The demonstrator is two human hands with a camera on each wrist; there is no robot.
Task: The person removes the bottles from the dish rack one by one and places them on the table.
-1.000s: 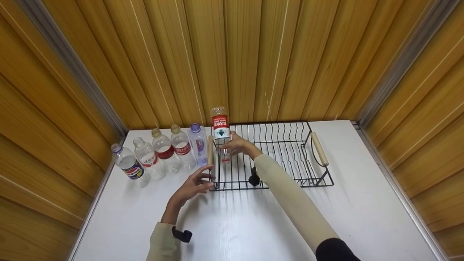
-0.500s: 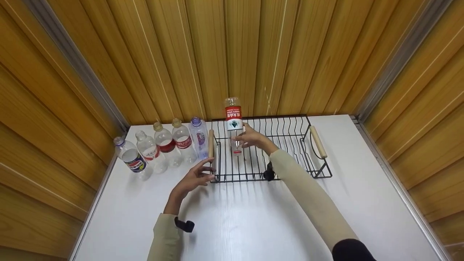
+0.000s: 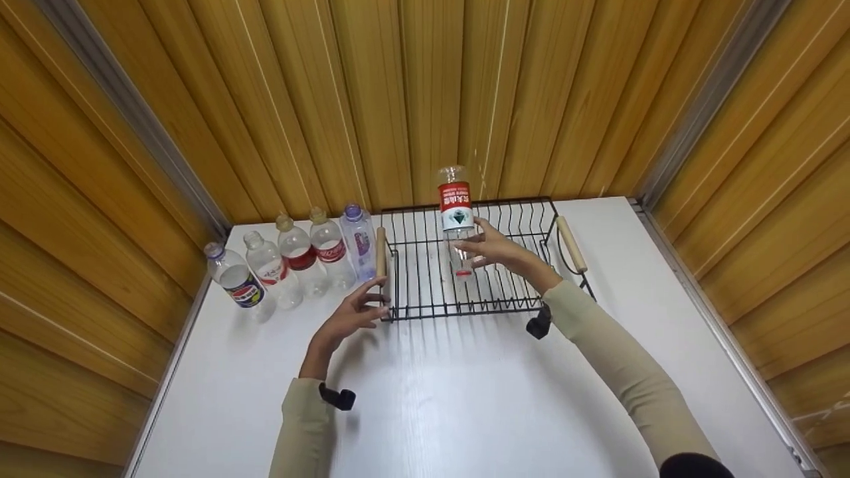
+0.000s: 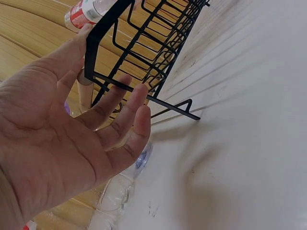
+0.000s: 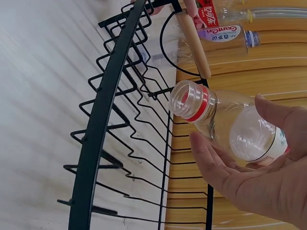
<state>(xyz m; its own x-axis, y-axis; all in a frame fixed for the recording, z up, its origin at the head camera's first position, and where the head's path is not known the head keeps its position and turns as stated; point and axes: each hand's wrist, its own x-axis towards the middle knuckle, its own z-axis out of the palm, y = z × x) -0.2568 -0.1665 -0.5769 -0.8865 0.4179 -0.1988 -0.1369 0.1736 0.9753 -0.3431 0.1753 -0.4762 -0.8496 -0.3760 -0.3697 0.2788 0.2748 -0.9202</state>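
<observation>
A black wire rack (image 5: 108,115) with two wooden handles stands on the white table. My right hand (image 3: 506,253) holds a clear plastic bottle (image 3: 457,216) by its narrower part, thumb and fingers on opposite sides. That bottle has a red and white label and is upside down, tilted, its uncapped mouth and red ring pointing down over the rack's wires. Whether the mouth touches them I cannot tell. At the rack's front left corner, my left hand (image 3: 342,324) lightly grips the frame, thumb on one side and bent fingers on the other.
Left of the rack several uncapped plastic bottles stand in a row, from one with a blue and yellow label (image 3: 243,292) to a purple-tinted bottle (image 3: 360,245) beside the left handle (image 3: 380,252). A corrugated wood-coloured wall (image 3: 372,99) rises behind the table.
My right hand has carried the upside-down bottle rightward, from the rack's left end toward its middle. My left hand stays at the rack's front left corner.
</observation>
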